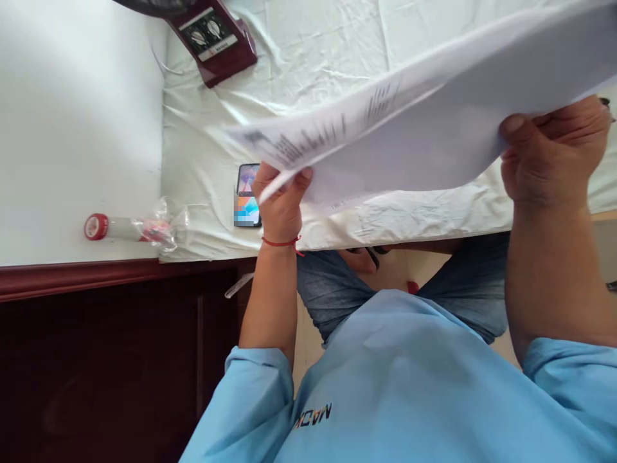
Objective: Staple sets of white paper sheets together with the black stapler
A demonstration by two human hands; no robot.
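Papers [409,141] held in the air over the near edge of a cloth-covered table, slanting across the view with the far end at upper right. The left hand [282,199] grips their left end, thumb on the near face and fingers behind; the right hand [554,151] pinches the lower edge toward the other end, thumb likewise in front. Neither hand leaves a gap between thumb and paper. The wide spacing of the two grips presumably keeps the limp sheets stretched and stops them sagging. Beside the left hand, a phone [247,178] lies face up on the white cloth [202,148], its right side covered by that hand. Farther left lies a red-capped tube [123,228], its other end in clear plastic; at upper left stands a dark red appliance [219,48] with two knobs, possibly a fan, though the frame cuts off its top. A red string [281,242] circles the left wrist. The print on the sheets is blurred and unreadable, their number cannot be counted, their upper right end runs out of frame, and most fingers of both hands are hidden.
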